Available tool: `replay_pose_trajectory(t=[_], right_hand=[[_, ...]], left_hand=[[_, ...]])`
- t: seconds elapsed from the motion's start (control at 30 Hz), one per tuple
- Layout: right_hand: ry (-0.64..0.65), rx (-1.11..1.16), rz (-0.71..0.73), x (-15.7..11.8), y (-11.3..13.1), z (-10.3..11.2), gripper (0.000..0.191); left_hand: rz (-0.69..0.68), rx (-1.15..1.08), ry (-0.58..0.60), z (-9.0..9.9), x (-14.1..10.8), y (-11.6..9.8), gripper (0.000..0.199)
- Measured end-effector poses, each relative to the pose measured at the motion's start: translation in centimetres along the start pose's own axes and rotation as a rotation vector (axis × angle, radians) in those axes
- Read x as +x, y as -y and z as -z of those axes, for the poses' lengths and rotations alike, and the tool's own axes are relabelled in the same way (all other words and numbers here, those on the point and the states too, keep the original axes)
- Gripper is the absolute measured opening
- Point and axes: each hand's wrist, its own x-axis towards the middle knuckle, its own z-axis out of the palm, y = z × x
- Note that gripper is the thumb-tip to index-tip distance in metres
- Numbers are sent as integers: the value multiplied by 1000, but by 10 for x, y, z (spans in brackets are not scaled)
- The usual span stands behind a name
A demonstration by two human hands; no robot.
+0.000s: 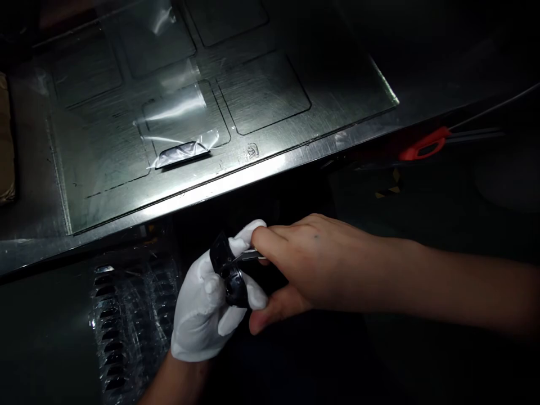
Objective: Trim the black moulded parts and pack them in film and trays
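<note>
My left hand [200, 315], in a white glove, holds a small glossy black plastic part [234, 286] between thumb and fingers, tilted in front of me. From the right comes my bare right hand [295, 264], its fingers closed on a slim pointed metal blade [250, 256]. The blade's tip meets the black part near its middle; whether it touches, I cannot tell. Most of the tool is hidden inside the hand. On the bench beyond lies a dark part wrapped in clear film [182, 153].
A metal bench [295, 160] with a glass sheet [270, 93] crosses the view above my hands. Below left stands a clear tray [135, 315] with several black parts in rows. A red-handled tool [426, 145] sits at the right, and cardboard [5, 140] at the left edge.
</note>
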Motion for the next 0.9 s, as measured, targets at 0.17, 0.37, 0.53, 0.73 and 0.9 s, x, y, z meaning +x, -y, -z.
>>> replay_pose_trajectory(t=[0.17,0.37,0.53,0.73,0.9], right_hand=[[-11,-59,21,-2,1,-1,66],[19,-125,0,0,6,-1,66],[46,-154,-1,1,8,0,65],[65,-195,-8,1,8,-2,64],[61,-207,-9,-2,4,-5,66]], left_hand=[[-6,-10,-6,1,-1,0,48],[0,-76,22,6,-3,2,44],[48,-69,-46,4,-5,-1,51],[54,-101,-104,9,-7,3,47],[64,-109,-143,13,-9,7,45]])
